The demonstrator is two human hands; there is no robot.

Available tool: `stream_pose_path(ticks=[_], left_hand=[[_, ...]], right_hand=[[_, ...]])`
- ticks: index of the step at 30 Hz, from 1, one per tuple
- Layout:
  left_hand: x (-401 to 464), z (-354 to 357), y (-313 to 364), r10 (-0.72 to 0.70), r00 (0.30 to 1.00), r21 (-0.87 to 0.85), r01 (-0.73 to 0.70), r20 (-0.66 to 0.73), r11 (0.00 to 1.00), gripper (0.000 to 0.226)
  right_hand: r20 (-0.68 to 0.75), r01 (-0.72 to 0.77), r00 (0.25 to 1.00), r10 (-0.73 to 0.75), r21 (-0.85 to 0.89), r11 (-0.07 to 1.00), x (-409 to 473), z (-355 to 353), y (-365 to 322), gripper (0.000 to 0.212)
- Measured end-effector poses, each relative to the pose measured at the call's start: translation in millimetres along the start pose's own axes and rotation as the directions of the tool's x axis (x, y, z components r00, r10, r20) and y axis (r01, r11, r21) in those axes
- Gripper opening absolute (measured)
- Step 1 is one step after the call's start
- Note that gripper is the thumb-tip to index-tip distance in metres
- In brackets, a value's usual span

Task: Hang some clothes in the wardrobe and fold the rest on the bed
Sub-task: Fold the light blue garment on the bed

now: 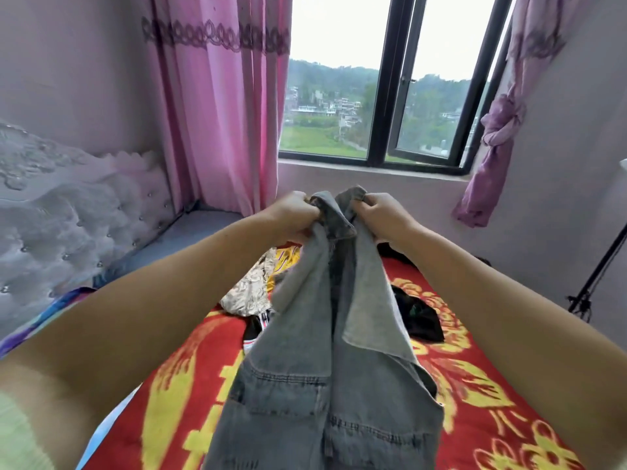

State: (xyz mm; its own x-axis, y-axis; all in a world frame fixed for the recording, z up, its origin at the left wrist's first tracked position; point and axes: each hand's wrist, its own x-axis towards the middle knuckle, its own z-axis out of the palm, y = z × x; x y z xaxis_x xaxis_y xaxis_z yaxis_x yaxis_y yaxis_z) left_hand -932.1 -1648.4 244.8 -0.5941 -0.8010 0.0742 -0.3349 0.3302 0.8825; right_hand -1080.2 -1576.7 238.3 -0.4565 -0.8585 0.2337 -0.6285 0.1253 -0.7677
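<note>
Both hands — left hand, right hand — grip the top of the jeans, fingers curled into the denim. The jeans hang down between the arms over the bed — other clothes lie beyond.

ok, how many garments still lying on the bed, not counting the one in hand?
4 visible: a beige patterned piece, a yellow one behind it, a black one right of the held denim jacket, and a black-white one. The jacket may hide more.
</note>
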Motion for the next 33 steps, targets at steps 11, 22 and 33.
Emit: stream_pose_path(ticks=[11,22,33], left_hand=[[-34,3,26,0.133,0.986,-0.557,-0.055,0.1,0.829,0.02],[-29,-42,41,0.332,0.869,0.399,-0.469,0.366,0.788,0.111],[29,-38,45,0.101,0.882,0.357,-0.288,0.461,0.888,0.006]], right_hand=[[0.423,0.144,0.86,-0.284,0.333,0.932,-16,-13,-8,0.084],[0.488,0.065,0.801,-0.347,0.506,0.86,-20,-46,-19,0.049],[0.396,0.175,0.908,-0.138,-0.057,0.983,-39,-24,50,0.066]])
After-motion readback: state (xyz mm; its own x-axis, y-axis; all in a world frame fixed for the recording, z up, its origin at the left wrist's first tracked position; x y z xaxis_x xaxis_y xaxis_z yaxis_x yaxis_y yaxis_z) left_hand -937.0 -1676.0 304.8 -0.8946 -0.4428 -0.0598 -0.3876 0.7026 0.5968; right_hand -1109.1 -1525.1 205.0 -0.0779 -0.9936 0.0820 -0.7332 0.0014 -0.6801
